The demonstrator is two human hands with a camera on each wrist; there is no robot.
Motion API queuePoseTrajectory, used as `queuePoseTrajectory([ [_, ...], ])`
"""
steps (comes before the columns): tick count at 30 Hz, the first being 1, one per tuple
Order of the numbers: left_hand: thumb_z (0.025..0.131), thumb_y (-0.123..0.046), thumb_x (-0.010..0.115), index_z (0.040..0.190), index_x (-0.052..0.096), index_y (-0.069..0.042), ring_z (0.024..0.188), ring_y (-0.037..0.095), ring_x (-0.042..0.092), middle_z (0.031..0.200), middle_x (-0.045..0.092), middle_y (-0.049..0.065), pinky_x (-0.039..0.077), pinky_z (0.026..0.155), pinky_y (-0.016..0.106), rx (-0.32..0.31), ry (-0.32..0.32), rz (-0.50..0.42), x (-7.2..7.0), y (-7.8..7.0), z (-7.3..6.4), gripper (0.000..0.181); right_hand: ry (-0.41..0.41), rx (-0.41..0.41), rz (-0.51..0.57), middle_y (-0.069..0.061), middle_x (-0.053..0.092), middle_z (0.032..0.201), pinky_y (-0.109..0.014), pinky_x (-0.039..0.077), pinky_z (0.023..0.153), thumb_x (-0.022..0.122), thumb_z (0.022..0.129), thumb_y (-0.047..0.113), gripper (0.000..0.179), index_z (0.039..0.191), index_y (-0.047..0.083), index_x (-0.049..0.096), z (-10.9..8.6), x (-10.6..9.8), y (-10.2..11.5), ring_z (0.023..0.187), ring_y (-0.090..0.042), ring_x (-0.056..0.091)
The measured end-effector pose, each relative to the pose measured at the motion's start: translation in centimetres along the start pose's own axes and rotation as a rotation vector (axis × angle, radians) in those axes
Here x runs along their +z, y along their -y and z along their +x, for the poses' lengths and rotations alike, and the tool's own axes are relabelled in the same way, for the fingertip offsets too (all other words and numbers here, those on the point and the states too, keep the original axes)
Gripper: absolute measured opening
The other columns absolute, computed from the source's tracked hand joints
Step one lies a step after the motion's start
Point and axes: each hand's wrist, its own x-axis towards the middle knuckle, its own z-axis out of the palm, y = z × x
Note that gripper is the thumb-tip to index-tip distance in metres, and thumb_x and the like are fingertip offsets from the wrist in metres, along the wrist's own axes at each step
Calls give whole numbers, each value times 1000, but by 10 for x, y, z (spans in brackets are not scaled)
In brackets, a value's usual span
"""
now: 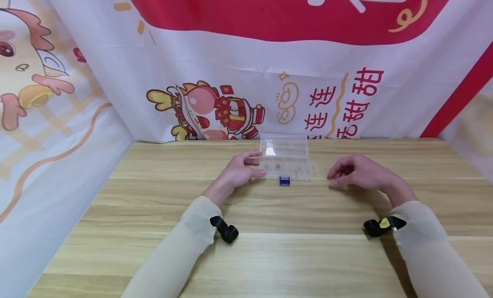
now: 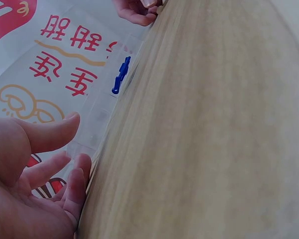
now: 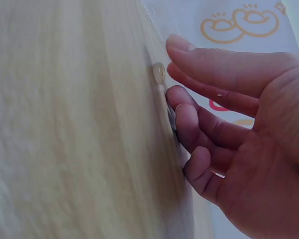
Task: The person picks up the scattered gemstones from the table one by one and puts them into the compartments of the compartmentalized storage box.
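Observation:
A clear plastic compartment box [image 1: 296, 165] with a blue latch [image 1: 284, 181] lies on the table, its lid [image 1: 284, 146] raised at the back. My left hand [image 1: 240, 169] is at the box's left end, thumb and fingers apart; the left wrist view also shows the blue latch [image 2: 121, 75] beyond the thumb. To the right of the box, my right hand [image 1: 356, 172] is low over the table with loosely bent fingers. A small, shiny, pale bead-like piece [image 3: 159, 73] sits just beyond the right fingertips, with the thumb apart from it.
The wooden table [image 1: 269, 259] reaches back to a white and red printed cloth [image 1: 231, 54]. Another printed cloth [image 1: 73, 169] hangs along the left side. Small pieces [image 1: 278, 165] lie in the box's compartments.

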Motion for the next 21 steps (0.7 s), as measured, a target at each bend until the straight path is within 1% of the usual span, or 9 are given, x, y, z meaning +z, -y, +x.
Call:
queuePoseTrajectory([
  [6, 96, -18, 79, 151, 58, -30, 127, 27, 57, 144, 61, 5, 49, 108, 41, -3, -3, 5, 0, 1, 1, 60, 75, 47, 16, -6, 70, 100, -26, 49, 80, 85, 91, 27, 30, 113, 10, 77, -4, -5, -4, 93, -20, 59],
  [11, 96, -19, 79, 151, 58, -31, 126, 27, 57, 144, 60, 4, 50, 104, 38, -3, -1, 3, 0, 1, 2, 60, 117, 66, 28, -6, 66, 101, -26, 48, 81, 87, 89, 27, 34, 116, 10, 75, -4, -6, -7, 96, -22, 56],
  [16, 96, -19, 79, 151, 58, -31, 125, 27, 57, 144, 60, 4, 50, 103, 37, -7, -4, 5, 0, 0, 2, 60, 126, 60, 30, -6, 64, 99, -26, 47, 79, 86, 89, 22, 30, 114, 10, 73, -2, -5, -7, 95, -22, 55],
  [21, 96, -19, 79, 150, 58, -31, 126, 27, 56, 144, 60, 4, 50, 105, 39, -8, -6, 8, 1, 0, 1, 60, 115, 55, 21, -6, 64, 97, -26, 48, 80, 85, 91, 18, 23, 109, 10, 74, -2, -3, -7, 94, -22, 55],
])
